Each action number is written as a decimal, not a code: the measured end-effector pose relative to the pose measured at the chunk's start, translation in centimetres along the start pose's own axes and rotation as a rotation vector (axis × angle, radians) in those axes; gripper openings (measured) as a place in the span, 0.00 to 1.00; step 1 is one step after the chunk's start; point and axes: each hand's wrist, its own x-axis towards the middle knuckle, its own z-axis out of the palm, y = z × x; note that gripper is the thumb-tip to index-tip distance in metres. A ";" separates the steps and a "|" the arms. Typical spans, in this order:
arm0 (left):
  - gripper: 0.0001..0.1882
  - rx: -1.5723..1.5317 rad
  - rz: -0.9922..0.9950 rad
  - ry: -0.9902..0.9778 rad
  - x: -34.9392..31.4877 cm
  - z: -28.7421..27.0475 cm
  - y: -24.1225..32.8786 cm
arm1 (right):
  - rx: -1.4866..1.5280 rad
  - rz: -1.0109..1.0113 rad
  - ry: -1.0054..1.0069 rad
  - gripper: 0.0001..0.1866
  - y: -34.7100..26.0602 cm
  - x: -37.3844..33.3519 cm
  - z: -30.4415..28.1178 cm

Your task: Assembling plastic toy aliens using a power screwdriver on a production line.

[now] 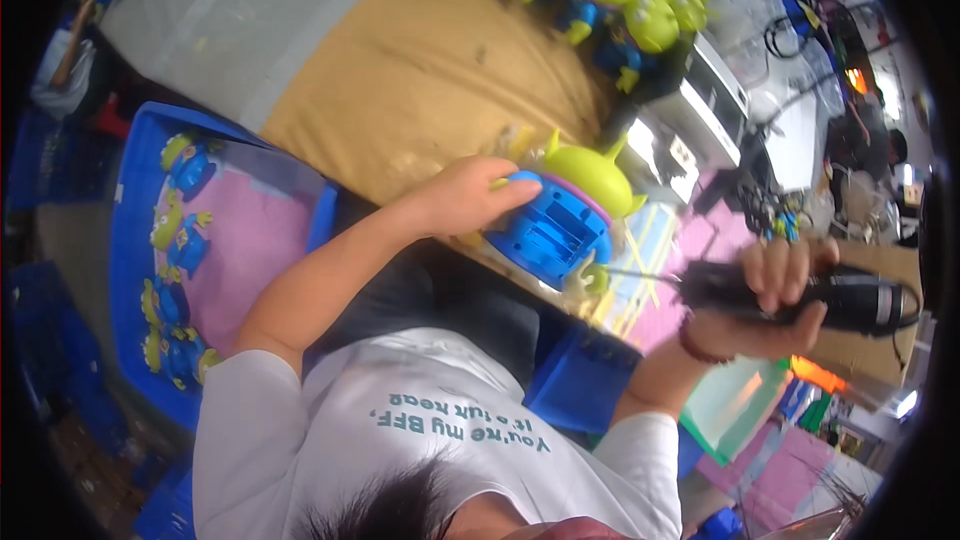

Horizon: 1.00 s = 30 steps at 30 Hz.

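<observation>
I held the blue-and-green plastic alien figure (562, 225) left-handed (470, 198) at the tan-covered table (400, 60)'s near edge | right hand (775, 280) wrapped a black cylindrical electric screwdriver (838, 305)

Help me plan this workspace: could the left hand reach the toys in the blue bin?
Probably yes: the blue bin stands open nearby, though the left hand holds another toy.
</observation>
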 end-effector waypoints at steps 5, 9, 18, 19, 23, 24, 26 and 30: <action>0.17 -0.609 0.162 0.598 0.7 -11.2 -0.1 | -0.190 0.042 0.217 0.23 -2.2 -0.9 -6.8; 0.21 -0.168 0.223 1.208 6.6 -25.5 -3.6 | -0.232 0.170 0.361 0.22 -1.0 -2.0 -10.2; 0.22 0.489 0.066 1.528 21.1 -42.6 -6.0 | -0.358 0.274 0.594 0.21 0.4 -2.7 -12.8; 0.22 0.476 0.050 1.501 22.7 -42.6 -5.9 | -0.381 0.281 0.603 0.20 0.6 -2.8 -12.9; 0.24 0.607 -0.163 1.246 25.0 -45.3 -7.1 | -0.416 0.306 0.626 0.20 1.4 -2.5 -13.6; 0.25 0.655 -0.201 1.206 24.5 -45.3 -7.4 | -0.418 0.312 0.638 0.20 1.5 -2.4 -13.5; 0.28 0.755 -0.271 1.130 23.1 -45.5 -7.9 | -0.413 0.317 0.655 0.21 2.1 -2.2 -13.3; 0.30 0.989 0.029 1.127 14.9 -37.3 -9.7 | -0.428 0.292 0.598 0.20 1.9 -1.9 -12.1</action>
